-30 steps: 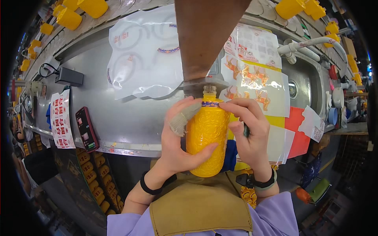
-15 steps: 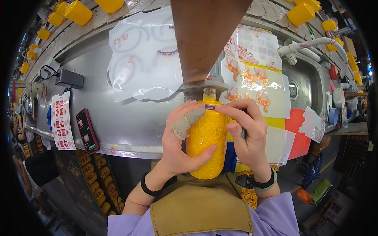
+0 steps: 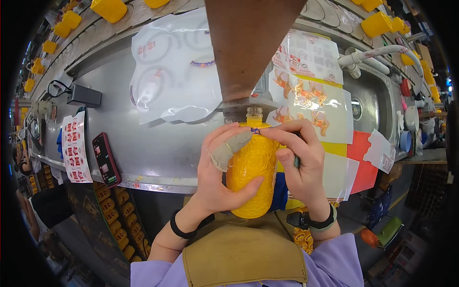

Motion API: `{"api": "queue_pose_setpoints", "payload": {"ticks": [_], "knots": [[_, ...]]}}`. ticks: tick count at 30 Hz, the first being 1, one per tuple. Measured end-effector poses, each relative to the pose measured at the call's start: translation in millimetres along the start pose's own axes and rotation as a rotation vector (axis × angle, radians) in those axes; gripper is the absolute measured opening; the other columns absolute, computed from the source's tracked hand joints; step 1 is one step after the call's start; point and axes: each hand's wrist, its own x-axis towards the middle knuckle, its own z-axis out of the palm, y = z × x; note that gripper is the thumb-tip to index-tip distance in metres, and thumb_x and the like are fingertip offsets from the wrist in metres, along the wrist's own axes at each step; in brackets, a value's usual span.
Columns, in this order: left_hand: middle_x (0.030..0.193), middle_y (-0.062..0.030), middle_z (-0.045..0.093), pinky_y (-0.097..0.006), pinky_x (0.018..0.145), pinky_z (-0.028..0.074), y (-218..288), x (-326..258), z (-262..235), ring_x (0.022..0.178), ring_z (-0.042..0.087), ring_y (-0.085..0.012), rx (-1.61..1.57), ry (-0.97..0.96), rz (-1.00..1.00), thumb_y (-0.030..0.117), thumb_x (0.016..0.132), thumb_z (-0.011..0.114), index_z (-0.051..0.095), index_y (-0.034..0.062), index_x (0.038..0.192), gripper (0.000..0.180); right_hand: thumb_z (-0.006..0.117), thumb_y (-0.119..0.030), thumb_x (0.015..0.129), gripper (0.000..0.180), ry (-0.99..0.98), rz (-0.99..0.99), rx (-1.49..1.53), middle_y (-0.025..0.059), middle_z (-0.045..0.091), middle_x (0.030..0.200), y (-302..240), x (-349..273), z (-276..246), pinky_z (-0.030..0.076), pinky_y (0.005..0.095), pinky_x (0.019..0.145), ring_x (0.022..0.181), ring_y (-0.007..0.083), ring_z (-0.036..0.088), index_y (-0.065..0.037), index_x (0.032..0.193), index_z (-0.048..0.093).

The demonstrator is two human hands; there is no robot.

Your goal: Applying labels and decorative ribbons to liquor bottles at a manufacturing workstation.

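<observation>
A yellow embossed bottle [image 3: 253,179] with a clear glass neck [image 3: 254,114] stands upright before my apron. My left hand [image 3: 213,167] is closed round its left side, thumb across the front, with a grey cloth finger cover [image 3: 229,149] on one finger. At the bottle's shoulder lies a narrow blue patterned decal strip [image 3: 256,130]. My right hand [image 3: 303,160] touches that strip with its index fingertip. Its other fingers are curled round a small dark green object [image 3: 297,160], mostly hidden, whose kind I cannot make out.
White decal sheets [image 3: 174,67] lie on the steel bench [image 3: 134,138], more with orange figures [image 3: 306,103] at right. A phone [image 3: 106,160], a black adapter [image 3: 84,96] and a red-printed sheet [image 3: 76,148] are left. A sink [image 3: 366,110] is right; a brown post [image 3: 253,48] rises centrally. Yellow bottles [image 3: 109,8] line the conveyor.
The yellow bottles on the far conveyor have moved to the right. The covered finger of my left hand has shifted slightly; both hands otherwise stay in place on the bottle.
</observation>
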Motion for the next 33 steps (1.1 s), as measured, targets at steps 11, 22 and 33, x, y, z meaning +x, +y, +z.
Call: {"api": "queue_pose_setpoints", "payload": {"ticks": [11, 22, 33], "knots": [[0.136, -0.0144, 0.060, -0.047, 0.110, 0.044, 1, 2, -2, 0.131, 0.051, -0.0375, 0.024, -0.017, 0.015, 0.018, 0.074, 0.083, 0.058, 0.0032, 0.136, 0.069, 0.068, -0.020, 0.097, 0.026, 0.008, -0.010, 0.005, 0.0136, 0.062, 0.101, 0, 0, 1, 0.053, 0.0368, 0.080, 0.091, 0.0276, 0.065, -0.006, 0.118, 0.075], [0.142, -0.0212, 0.052, -0.044, 0.107, 0.046, 1, 3, 1, 0.128, 0.055, -0.0338, -0.067, 0.053, -0.061, 0.020, 0.073, 0.086, 0.058, 0.0003, 0.135, 0.071, 0.067, -0.020, 0.098, 0.026, 0.012, -0.007, 0.003, 0.0136, 0.061, 0.103, -1, -1, 1, 0.053, 0.0362, 0.080, 0.090, 0.0266, 0.065, -0.006, 0.118, 0.075], [0.135, -0.0204, 0.044, -0.045, 0.105, 0.038, -18, 27, -21, 0.124, 0.043, -0.0335, -0.027, -0.178, -0.002, 0.050, 0.086, 0.070, 0.066, 0.0022, 0.127, 0.064, 0.058, -0.030, 0.104, 0.036, 0.100, 0.086, 0.104, 0.0107, 0.064, 0.100, 5, -9, -3, 0.048, 0.0324, 0.076, 0.082, 0.0201, 0.057, -0.004, 0.126, 0.070]]}}
